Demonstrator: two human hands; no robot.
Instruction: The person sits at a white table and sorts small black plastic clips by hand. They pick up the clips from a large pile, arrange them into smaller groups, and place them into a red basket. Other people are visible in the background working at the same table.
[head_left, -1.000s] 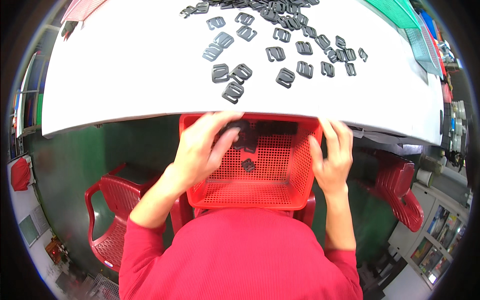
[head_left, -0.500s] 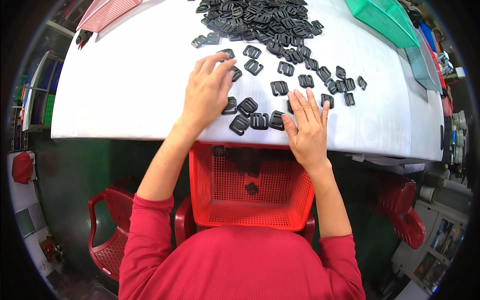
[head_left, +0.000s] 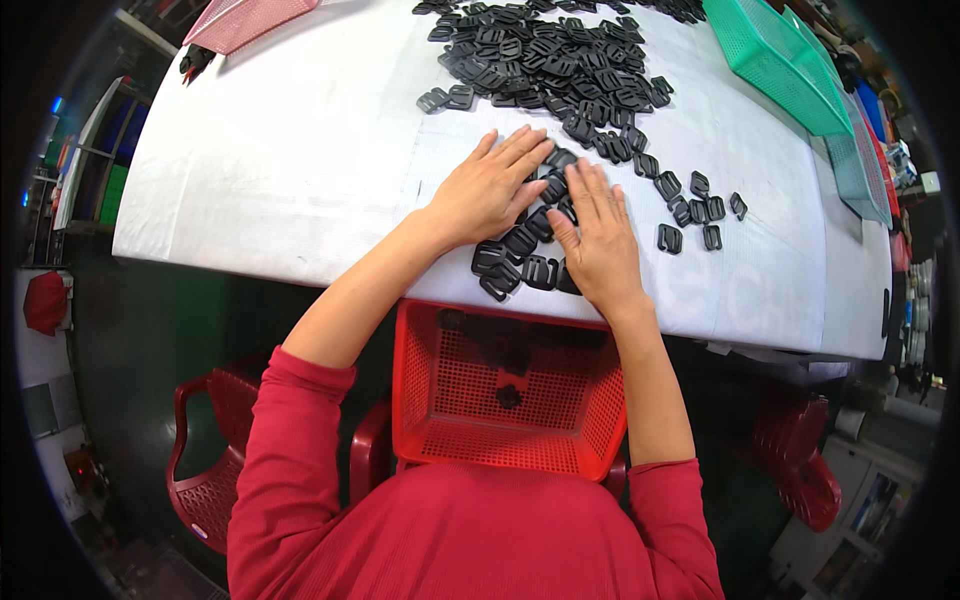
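Flat on the white-covered table, my left hand [head_left: 490,190] has its fingers stretched out over some black plastic strap buckles. My right hand [head_left: 600,240] lies palm down just to the right, fingers extended, its edge against the same cluster. Between the two hands several black buckles [head_left: 540,222] sit close together, some partly covered by my fingers. More buckles [head_left: 540,272] lie at the table's near edge below my hands. Under that edge a red perforated basket [head_left: 510,455] rests in front of me, with a few dark pieces in it.
A large heap of black buckles [head_left: 560,60] covers the table's far middle. Loose buckles [head_left: 690,205] lie to the right. A pink basket [head_left: 240,25] stands far left, green baskets [head_left: 780,60] far right. Dark red chairs [head_left: 215,450] flank me.
Both hands have come closer together, the left moving right and the right inward. The loose buckles between them are now gathered into a tighter cluster near the table edge.
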